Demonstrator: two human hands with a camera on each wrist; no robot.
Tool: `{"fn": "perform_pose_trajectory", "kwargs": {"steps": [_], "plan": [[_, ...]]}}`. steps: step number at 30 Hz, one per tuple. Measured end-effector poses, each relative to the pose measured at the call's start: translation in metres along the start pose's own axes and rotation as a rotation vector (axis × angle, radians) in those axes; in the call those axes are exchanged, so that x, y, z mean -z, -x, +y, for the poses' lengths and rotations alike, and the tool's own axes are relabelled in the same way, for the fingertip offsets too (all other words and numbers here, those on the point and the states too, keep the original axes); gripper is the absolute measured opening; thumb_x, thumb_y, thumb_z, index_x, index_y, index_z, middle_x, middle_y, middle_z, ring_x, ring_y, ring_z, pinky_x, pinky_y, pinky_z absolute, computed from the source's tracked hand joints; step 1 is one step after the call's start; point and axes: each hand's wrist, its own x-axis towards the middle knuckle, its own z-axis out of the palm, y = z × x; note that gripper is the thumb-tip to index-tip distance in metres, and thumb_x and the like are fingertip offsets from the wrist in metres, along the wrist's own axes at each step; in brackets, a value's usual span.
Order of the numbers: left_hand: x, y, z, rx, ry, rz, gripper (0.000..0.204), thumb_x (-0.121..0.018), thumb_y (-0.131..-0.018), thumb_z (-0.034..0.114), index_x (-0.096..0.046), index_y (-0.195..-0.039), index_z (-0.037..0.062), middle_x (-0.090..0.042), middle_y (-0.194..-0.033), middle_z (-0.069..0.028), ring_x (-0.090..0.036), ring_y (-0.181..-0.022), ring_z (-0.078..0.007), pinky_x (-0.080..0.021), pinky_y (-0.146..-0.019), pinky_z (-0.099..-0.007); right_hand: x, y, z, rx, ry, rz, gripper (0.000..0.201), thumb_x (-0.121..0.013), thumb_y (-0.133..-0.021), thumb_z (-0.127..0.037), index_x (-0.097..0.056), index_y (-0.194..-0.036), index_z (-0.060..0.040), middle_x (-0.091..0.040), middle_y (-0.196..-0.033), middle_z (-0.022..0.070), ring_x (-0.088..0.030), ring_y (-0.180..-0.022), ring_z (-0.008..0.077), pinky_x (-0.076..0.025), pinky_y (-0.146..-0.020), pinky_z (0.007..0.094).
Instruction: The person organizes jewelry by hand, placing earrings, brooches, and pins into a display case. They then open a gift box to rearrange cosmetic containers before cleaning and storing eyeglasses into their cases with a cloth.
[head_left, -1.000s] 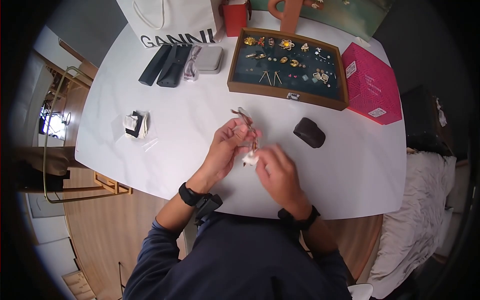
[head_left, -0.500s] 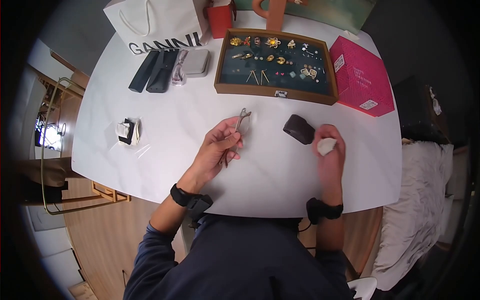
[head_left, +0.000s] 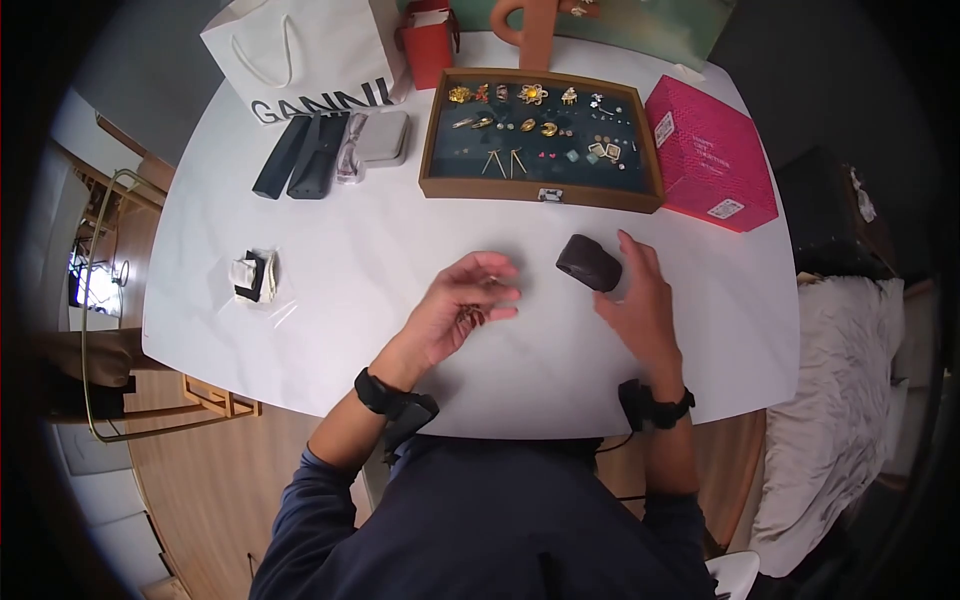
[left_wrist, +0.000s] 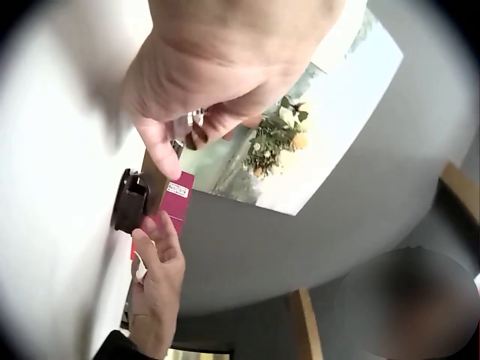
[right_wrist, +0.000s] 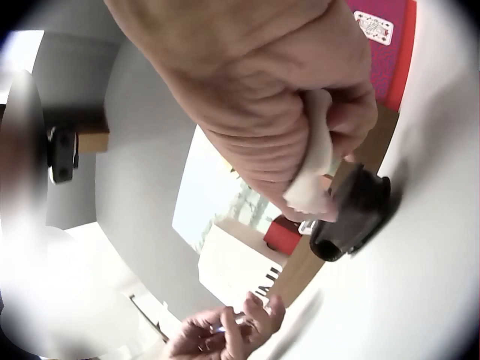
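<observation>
My left hand (head_left: 462, 305) holds a pair of eyeglasses (left_wrist: 196, 127) with brownish frames above the table, mostly hidden behind the fingers. To its right is my right hand (head_left: 645, 310), with a white cloth (right_wrist: 315, 161) tucked against the palm under its curled fingers. Its thumb and forefinger are spread beside a dark brown glasses case (head_left: 588, 263), which lies on the white table (head_left: 360, 250). In the right wrist view the fingertips overlap the case's near side.
A wooden jewellery box (head_left: 440, 190) with a glass top sits behind the hands, beside a pink box (head_left: 712, 155). Dark cases (head_left: 318, 155) and a grey case (head_left: 382, 137) lie back left, before a white paper bag (head_left: 300, 60). Folded cloths (head_left: 255, 275) on clear plastic lie left.
My right hand, with the cloth, has left the eyeglasses, swung right and come up beside the brown case. The left hand has turned, tilting the eyeglasses down behind its fingers.
</observation>
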Motion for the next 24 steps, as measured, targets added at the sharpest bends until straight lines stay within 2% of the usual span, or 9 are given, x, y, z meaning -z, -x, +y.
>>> {"fn": "perform_pose_trajectory", "kwargs": {"steps": [2,3,5,6,9,10,13,18,24], "plan": [[-0.006,-0.002,-0.001,0.061,-0.163,-0.190,0.039,-0.055,-0.089,-0.012,-0.062,-0.124,0.0031,-0.064,-0.125,-0.0104,-0.068,-0.100,-0.0198,-0.064,-0.081,-0.0329,-0.015,-0.001,0.001,-0.031,0.059,-0.112,0.053,-0.076,-0.077,-0.009,-0.058,-0.127,-0.0025,-0.061,-0.116,0.0151,-0.067,-0.090,0.0397,-0.055,-0.080,0.0500],[-0.012,-0.001,-0.003,-0.051,-0.375,-0.228,0.042,-0.056,-0.088,-0.012,-0.062,-0.126,0.0039,-0.063,-0.126,-0.0103,-0.068,-0.097,-0.0204,-0.063,-0.079,-0.0327,-0.020,-0.004,-0.002,-0.041,0.088,-0.168,0.057,-0.077,-0.075,-0.009,-0.057,-0.128,-0.0026,-0.060,-0.120,0.0165,-0.067,-0.093,0.0426,-0.054,-0.081,0.0516],[-0.028,0.005,-0.008,-0.280,-0.801,-0.287,0.047,-0.056,-0.086,-0.013,-0.061,-0.129,0.0056,-0.060,-0.129,-0.0102,-0.068,-0.091,-0.0214,-0.061,-0.073,-0.0323,-0.023,-0.003,-0.024,-0.021,0.102,-0.242,0.058,-0.080,-0.073,-0.008,-0.058,-0.127,-0.0046,-0.059,-0.115,0.0138,-0.068,-0.091,0.0398,-0.056,-0.080,0.0487],[-0.035,0.007,-0.010,-0.694,-1.291,-0.172,0.054,-0.061,-0.079,-0.013,-0.062,-0.129,0.0081,-0.056,-0.129,-0.0108,-0.065,-0.093,-0.0249,-0.059,-0.070,-0.0354,-0.023,-0.002,-0.039,-0.011,0.089,-0.254,0.058,-0.080,-0.073,-0.008,-0.059,-0.126,-0.0048,-0.059,-0.113,0.0132,-0.068,-0.090,0.0391,-0.056,-0.079,0.0479],[-0.042,0.013,0.000,-0.818,-1.809,0.002,0.055,-0.064,-0.074,-0.010,-0.063,-0.126,0.0090,-0.055,-0.130,-0.0120,-0.062,-0.101,-0.0281,-0.059,-0.073,-0.0361,-0.030,0.002,-0.052,-0.009,-0.021,-0.282,0.055,-0.081,-0.073,-0.008,-0.061,-0.124,-0.0046,-0.060,-0.112,0.0126,-0.069,-0.088,0.0380,-0.057,-0.078,0.0467],[-0.039,0.015,0.004,-0.776,-1.900,0.009,0.050,-0.065,-0.074,-0.006,-0.064,-0.122,0.0085,-0.054,-0.134,-0.0120,-0.060,-0.107,-0.0284,-0.059,-0.074,-0.0373,-0.032,0.002,-0.053,-0.013,-0.069,-0.287,0.053,-0.080,-0.073,-0.007,-0.062,-0.123,-0.0043,-0.060,-0.112,0.0126,-0.069,-0.088,0.0378,-0.057,-0.078,0.0464],[-0.011,0.017,0.012,-0.800,-2.027,0.042,0.050,-0.064,-0.073,-0.006,-0.064,-0.121,0.0086,-0.052,-0.134,-0.0132,-0.061,-0.109,-0.0295,-0.060,-0.077,-0.0377,-0.034,0.007,-0.046,-0.035,-0.072,-0.268,0.052,-0.080,-0.073,-0.007,-0.064,-0.122,-0.0036,-0.062,-0.112,0.0129,-0.069,-0.090,0.0376,-0.057,-0.079,0.0449],[0.006,0.025,0.027,-0.589,-1.599,0.090,0.042,-0.056,-0.085,-0.013,-0.062,-0.124,-0.0015,-0.048,-0.124,-0.0195,-0.063,-0.100,-0.0383,-0.052,-0.085,-0.0470,-0.030,0.002,-0.035,0.009,-0.336,-0.252,0.050,-0.075,-0.075,0.000,-0.064,-0.123,-0.0030,-0.064,-0.114,0.0130,-0.069,-0.095,0.0370,-0.057,-0.082,0.0438],[0.015,0.016,0.020,-0.622,-1.878,0.144,0.048,-0.058,-0.084,-0.012,-0.058,-0.130,-0.0002,-0.056,-0.112,-0.0189,-0.064,-0.101,-0.0381,-0.054,-0.084,-0.0445,-0.038,0.008,-0.055,0.072,-0.284,-0.284,0.052,-0.076,-0.074,0.000,-0.063,-0.124,-0.0040,-0.063,-0.113,0.0129,-0.069,-0.093,0.0365,-0.057,-0.080,0.0430]]}}
